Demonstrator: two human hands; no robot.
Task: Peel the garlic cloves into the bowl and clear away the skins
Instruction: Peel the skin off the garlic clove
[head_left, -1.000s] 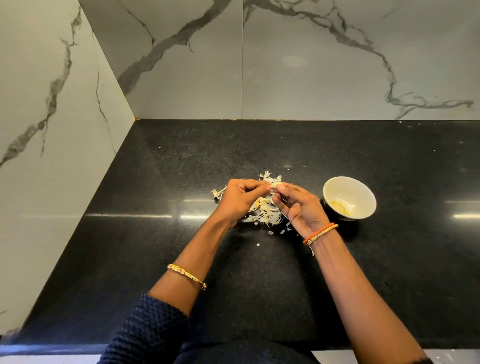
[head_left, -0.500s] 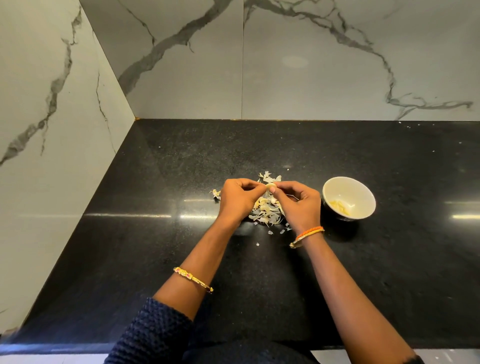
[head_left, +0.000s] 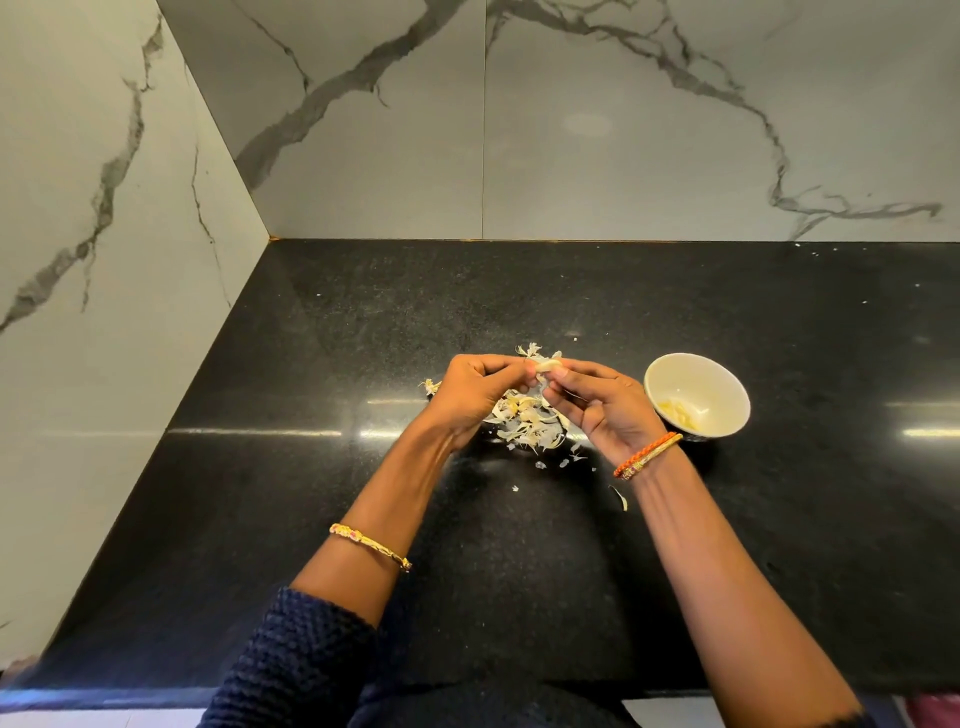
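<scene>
A pale garlic clove is pinched between the fingertips of my left hand and my right hand, held a little above the black counter. Under and between the hands lies a heap of papery garlic skins, with a few loose flakes nearer to me. A small white bowl stands just right of my right hand, with peeled garlic at its bottom.
Marble walls meet in a corner at the back left. The counter's front edge runs along the bottom. Small white crumbs dot the counter at the far right.
My right hand has turned palm up and its wrist swung outward to the right. Both hands still pinch the clove above the skin heap. A skin flake now lies near my right wrist.
</scene>
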